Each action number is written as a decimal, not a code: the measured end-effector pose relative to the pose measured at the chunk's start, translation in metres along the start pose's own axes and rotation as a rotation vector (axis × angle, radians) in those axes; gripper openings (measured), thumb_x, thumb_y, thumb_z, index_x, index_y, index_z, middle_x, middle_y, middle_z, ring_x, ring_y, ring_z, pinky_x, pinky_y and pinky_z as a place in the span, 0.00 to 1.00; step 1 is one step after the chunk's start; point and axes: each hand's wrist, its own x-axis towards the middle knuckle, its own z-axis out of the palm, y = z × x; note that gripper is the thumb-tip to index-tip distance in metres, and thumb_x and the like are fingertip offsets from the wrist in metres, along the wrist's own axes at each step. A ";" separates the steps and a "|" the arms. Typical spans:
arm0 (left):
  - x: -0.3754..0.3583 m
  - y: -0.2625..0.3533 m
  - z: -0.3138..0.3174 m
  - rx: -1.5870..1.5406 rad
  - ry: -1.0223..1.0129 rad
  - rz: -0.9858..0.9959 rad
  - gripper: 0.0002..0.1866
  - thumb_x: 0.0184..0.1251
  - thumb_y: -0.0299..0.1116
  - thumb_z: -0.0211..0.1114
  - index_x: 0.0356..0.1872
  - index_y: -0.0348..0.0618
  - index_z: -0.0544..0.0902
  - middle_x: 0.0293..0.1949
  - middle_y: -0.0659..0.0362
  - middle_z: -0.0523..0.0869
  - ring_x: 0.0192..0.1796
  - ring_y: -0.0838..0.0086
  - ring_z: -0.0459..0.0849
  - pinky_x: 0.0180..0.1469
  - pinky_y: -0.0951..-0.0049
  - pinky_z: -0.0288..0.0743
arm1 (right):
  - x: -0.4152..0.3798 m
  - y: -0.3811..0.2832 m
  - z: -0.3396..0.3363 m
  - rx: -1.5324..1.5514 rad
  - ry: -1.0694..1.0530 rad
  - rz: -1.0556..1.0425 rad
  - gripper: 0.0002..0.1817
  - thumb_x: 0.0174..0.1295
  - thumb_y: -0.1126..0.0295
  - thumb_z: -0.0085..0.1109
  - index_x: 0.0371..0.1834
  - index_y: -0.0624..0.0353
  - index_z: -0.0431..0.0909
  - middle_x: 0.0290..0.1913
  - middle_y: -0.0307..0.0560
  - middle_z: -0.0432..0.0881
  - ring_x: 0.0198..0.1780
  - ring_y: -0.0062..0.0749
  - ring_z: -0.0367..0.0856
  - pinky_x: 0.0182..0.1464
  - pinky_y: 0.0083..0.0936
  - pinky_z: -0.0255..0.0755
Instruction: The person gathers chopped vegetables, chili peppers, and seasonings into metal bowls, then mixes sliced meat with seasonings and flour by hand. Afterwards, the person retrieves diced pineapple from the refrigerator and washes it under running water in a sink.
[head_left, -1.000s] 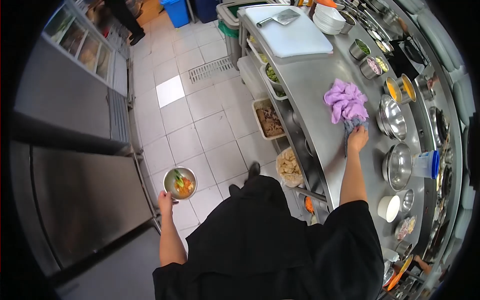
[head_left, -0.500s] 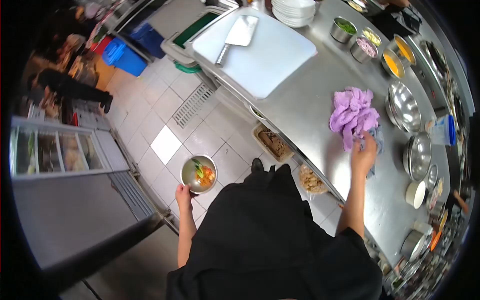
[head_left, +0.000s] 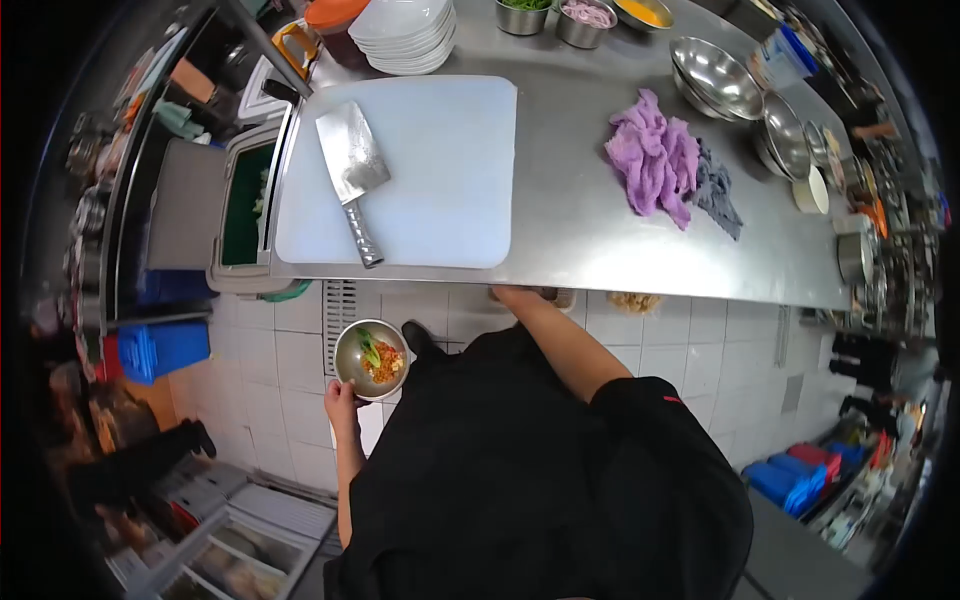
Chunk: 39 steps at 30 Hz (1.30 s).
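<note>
My left hand grips the rim of a metal mixing bowl, low over the floor. Inside the bowl lie green leafy pieces and chopped orange bits. My right hand reaches to the counter's front edge, and its fingers are hidden beneath it. Above that hand, a white cutting board lies on the steel counter. A cleaver rests flat on the board, its handle toward me. A crumpled purple cloth and a grey cloth lie farther right.
White bowls are stacked behind the board. Metal bowls and a white tub with a blue lid stand at the back right. A green-lined bin adjoins the counter's left end. Another person stands at lower left.
My view has turned toward the counter. My right hand has let go of the cloths and moved to the counter's front edge. The bowl stays in my left hand.
</note>
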 end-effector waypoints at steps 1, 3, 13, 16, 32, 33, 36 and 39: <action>0.009 0.007 -0.007 -0.010 -0.008 -0.011 0.10 0.66 0.28 0.59 0.26 0.44 0.69 0.23 0.62 0.76 0.20 0.77 0.77 0.22 0.74 0.81 | 0.003 -0.005 0.001 0.013 0.028 0.032 0.20 0.68 0.68 0.47 0.63 0.52 0.73 0.62 0.55 0.76 0.63 0.53 0.74 0.64 0.40 0.70; 0.040 0.017 -0.025 0.044 -0.087 -0.012 0.09 0.66 0.29 0.60 0.26 0.43 0.70 0.23 0.61 0.77 0.20 0.77 0.78 0.22 0.74 0.81 | 0.009 -0.014 -0.001 0.052 0.089 0.087 0.20 0.68 0.68 0.47 0.63 0.53 0.73 0.63 0.55 0.76 0.63 0.53 0.74 0.64 0.40 0.70; 0.130 0.055 -0.001 0.351 -0.470 0.019 0.08 0.64 0.31 0.61 0.33 0.34 0.77 0.26 0.56 0.81 0.24 0.71 0.84 0.22 0.69 0.83 | 0.016 -0.022 -0.013 0.211 0.301 0.200 0.20 0.67 0.68 0.49 0.63 0.53 0.74 0.63 0.56 0.75 0.63 0.53 0.73 0.64 0.41 0.70; 0.138 0.055 0.043 0.529 -0.582 0.128 0.10 0.63 0.32 0.63 0.33 0.33 0.77 0.26 0.54 0.81 0.24 0.69 0.84 0.22 0.68 0.83 | 0.018 -0.021 -0.012 0.237 0.347 0.210 0.20 0.67 0.68 0.49 0.63 0.53 0.74 0.63 0.56 0.75 0.63 0.53 0.73 0.64 0.42 0.70; 0.122 0.049 0.200 0.724 -1.009 0.099 0.13 0.65 0.37 0.64 0.32 0.36 0.75 0.28 0.54 0.81 0.27 0.68 0.86 0.26 0.68 0.83 | -0.110 -0.114 -0.036 0.510 0.073 0.399 0.23 0.54 0.76 0.57 0.56 0.53 0.79 0.55 0.57 0.81 0.56 0.58 0.78 0.61 0.41 0.73; 0.115 0.049 0.208 0.740 -1.027 0.106 0.12 0.65 0.36 0.64 0.32 0.37 0.75 0.28 0.54 0.82 0.26 0.69 0.86 0.26 0.68 0.83 | -0.121 -0.111 -0.047 0.493 0.153 0.377 0.22 0.54 0.77 0.57 0.56 0.54 0.79 0.51 0.58 0.82 0.54 0.56 0.79 0.58 0.42 0.74; 0.076 0.062 0.230 0.817 -1.076 0.185 0.12 0.64 0.36 0.64 0.31 0.36 0.75 0.28 0.54 0.83 0.26 0.69 0.86 0.26 0.67 0.83 | -0.153 -0.101 -0.098 0.537 0.304 0.434 0.20 0.54 0.77 0.55 0.53 0.55 0.80 0.45 0.57 0.83 0.49 0.52 0.81 0.52 0.42 0.75; 0.035 0.058 0.256 0.771 -1.118 0.218 0.12 0.62 0.34 0.64 0.27 0.38 0.74 0.22 0.54 0.82 0.22 0.69 0.85 0.26 0.67 0.80 | -0.193 -0.085 -0.142 0.633 0.436 0.528 0.15 0.55 0.77 0.55 0.46 0.57 0.80 0.40 0.54 0.82 0.44 0.49 0.82 0.46 0.41 0.76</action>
